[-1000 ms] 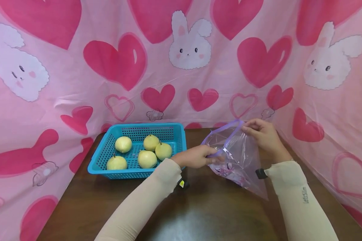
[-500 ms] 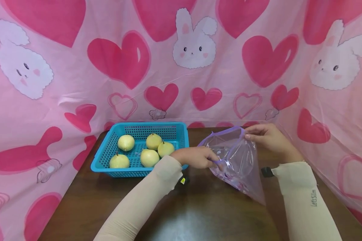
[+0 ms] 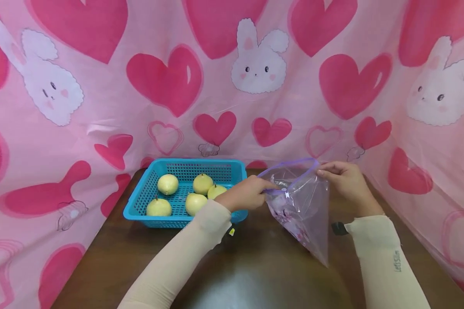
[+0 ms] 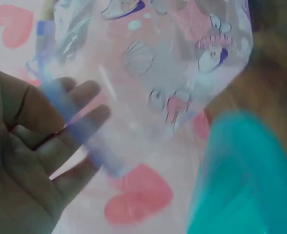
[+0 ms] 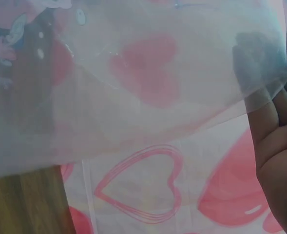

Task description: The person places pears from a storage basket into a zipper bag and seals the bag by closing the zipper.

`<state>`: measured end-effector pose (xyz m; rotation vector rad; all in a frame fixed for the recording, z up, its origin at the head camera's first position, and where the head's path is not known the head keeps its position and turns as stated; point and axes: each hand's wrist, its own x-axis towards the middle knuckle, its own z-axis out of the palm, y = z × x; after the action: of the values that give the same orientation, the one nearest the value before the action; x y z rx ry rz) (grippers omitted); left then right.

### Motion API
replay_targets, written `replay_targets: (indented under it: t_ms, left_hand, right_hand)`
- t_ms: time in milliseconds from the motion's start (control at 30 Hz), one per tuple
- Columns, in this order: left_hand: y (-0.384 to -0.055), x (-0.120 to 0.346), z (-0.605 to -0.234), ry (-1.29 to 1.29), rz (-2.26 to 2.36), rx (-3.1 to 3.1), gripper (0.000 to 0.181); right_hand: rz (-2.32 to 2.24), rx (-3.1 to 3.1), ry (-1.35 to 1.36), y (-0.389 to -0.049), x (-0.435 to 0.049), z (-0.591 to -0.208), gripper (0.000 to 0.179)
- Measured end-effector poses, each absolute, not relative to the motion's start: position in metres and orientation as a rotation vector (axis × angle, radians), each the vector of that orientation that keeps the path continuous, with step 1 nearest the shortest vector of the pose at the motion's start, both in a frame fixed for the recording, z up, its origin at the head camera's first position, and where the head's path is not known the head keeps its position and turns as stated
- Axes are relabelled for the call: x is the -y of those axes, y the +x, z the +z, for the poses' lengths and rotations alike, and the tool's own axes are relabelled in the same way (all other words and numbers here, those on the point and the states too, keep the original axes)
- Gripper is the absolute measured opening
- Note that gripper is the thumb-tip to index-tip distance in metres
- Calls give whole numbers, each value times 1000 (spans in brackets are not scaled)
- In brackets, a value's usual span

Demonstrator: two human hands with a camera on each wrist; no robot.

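Five pale yellow pears [image 3: 196, 204] lie in the blue basket [image 3: 158, 218], the rightmost partly hidden by the left hand [image 3: 248, 194]; a clear, purple-edged plastic bag [image 3: 311, 221] hangs to the right of the basket, its mouth gaping and its pointed lower corner reaching nearer the person than the basket's front rim; whether that corner touches the brown surface [image 3: 263, 268] is hard to tell. The left hand, in front of the basket's right end, pinches the near side of the bag's mouth beside a small pale slider [image 3: 287, 194], its fingertips partly hidden from the head view; the left wrist view shows the fingers through the plastic, with a blurred, cut-off piece of the basket's teal at lower right; whether this hand touches the basket cannot be told. The right hand [image 3: 344, 179], farther right of the basket and beyond the bag, pinches the mouth's far corner between thumb and finger; in the right wrist view its fingers are cut off and dimmed behind cloudy film; the bag's printed pink figures, on the side toward the basket, are creased and hard to make out.
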<state>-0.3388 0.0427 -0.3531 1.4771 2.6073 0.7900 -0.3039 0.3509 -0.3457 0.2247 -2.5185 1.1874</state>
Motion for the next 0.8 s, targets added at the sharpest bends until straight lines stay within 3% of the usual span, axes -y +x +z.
replay_targets:
  t_ms: [133, 300, 800]
  left_hand:
    - [-339, -16, -345, 1398, 862, -2665, 46]
    - [-343, 21, -336, 1295, 770, -2748, 40]
    - [-370, 69, -336, 1296, 534, -2791, 31]
  right_hand:
    - [1233, 2529, 188, -298, -350, -345, 32]
    - [1270, 2531, 251, -299, -344, -345, 32]
    - [1292, 2454, 263, -307, -344, -343, 31]
